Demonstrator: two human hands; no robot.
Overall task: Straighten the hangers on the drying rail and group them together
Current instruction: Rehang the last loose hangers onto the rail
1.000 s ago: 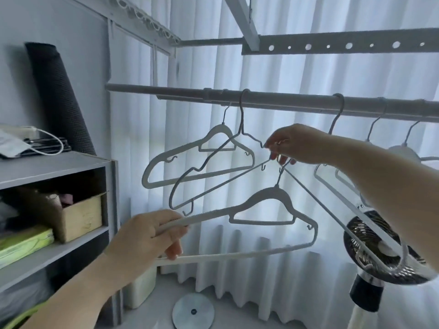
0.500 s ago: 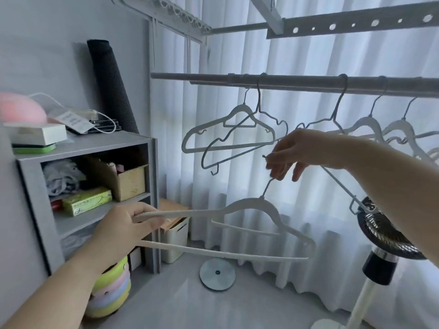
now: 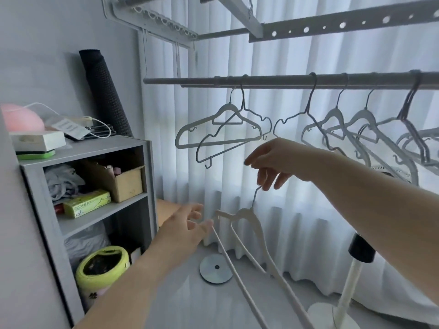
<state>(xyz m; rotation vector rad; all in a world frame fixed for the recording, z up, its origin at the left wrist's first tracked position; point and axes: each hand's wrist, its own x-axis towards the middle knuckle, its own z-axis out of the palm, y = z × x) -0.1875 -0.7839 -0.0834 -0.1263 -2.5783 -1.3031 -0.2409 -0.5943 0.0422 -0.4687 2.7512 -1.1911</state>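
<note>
A grey drying rail [image 3: 280, 80] runs across at head height. Two hangers hang at its left: a white hanger [image 3: 215, 119] and a thin grey hanger [image 3: 234, 144], crossed and tilted. Several more hangers [image 3: 342, 122] crowd the rail on the right at differing angles. My right hand [image 3: 275, 160] pinches the hook of a loose white hanger [image 3: 251, 218], which dangles below the rail with its far end swung down toward me. My left hand [image 3: 187, 230] is spread with fingers apart, just left of that hanger's near shoulder tip, not gripping it.
A grey shelf unit [image 3: 99, 148] with boxes stands at the left, a black rolled mat [image 3: 102, 91] leaning behind it. A round metal base [image 3: 216, 269] lies on the floor. A fan stand [image 3: 351, 281] rises at the lower right. White curtains hang behind; a perforated bar [image 3: 342, 24] runs overhead.
My left hand has let go of the loose hanger's shoulder and opened. The hanger has swung down, hanging from my right hand only. The view has dropped and shifted left.
</note>
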